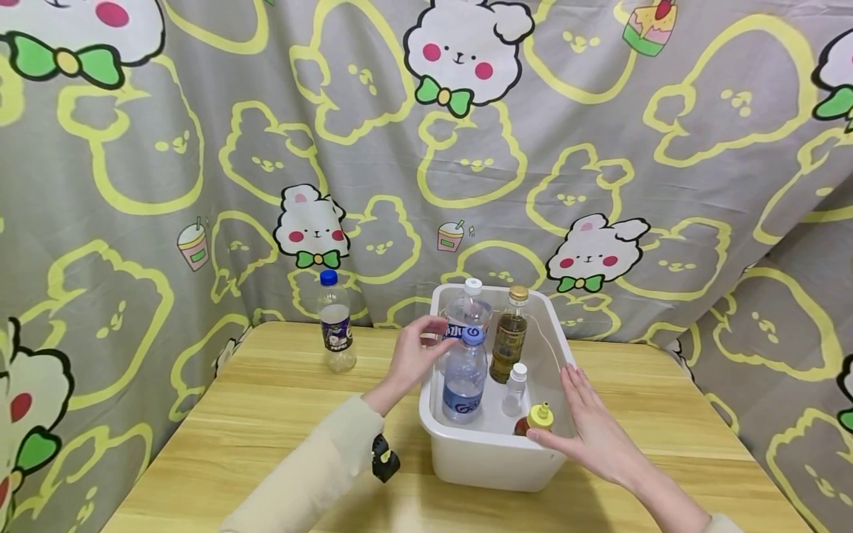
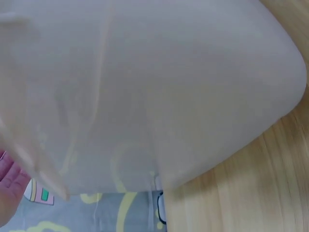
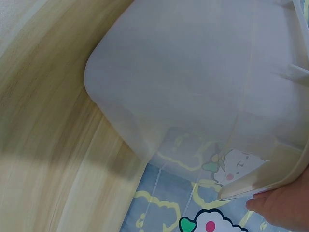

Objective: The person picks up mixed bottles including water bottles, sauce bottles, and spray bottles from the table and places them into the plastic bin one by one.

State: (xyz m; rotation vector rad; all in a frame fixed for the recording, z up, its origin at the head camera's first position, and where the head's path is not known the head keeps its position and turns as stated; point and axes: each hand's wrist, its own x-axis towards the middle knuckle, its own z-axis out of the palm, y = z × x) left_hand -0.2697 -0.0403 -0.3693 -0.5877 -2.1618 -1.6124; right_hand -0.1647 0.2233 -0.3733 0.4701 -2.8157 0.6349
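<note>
A white plastic bin (image 1: 494,460) stands on the table with several bottles in it. My left hand (image 1: 416,348) reaches over its left rim, fingers loosely bent, thumb tip right by the blue cap of a clear water bottle (image 1: 463,377). Behind that bottle stands another clear bottle (image 1: 474,300) with a white cap, partly hidden by my fingers. My right hand (image 1: 596,426) rests along the right rim, fingers straight and thumb spread toward a yellow-capped squeeze bottle (image 1: 540,417). Also inside are a gold-capped bottle of brown liquid (image 1: 509,337) and a small white-capped bottle (image 1: 514,390).
A Pepsi bottle (image 1: 337,333) with a blue cap and pale contents stands on the wooden table (image 1: 266,414), left of the bin. A patterned grey curtain (image 1: 373,148) hangs behind and at both sides. A black device (image 1: 384,459) is strapped at my left wrist.
</note>
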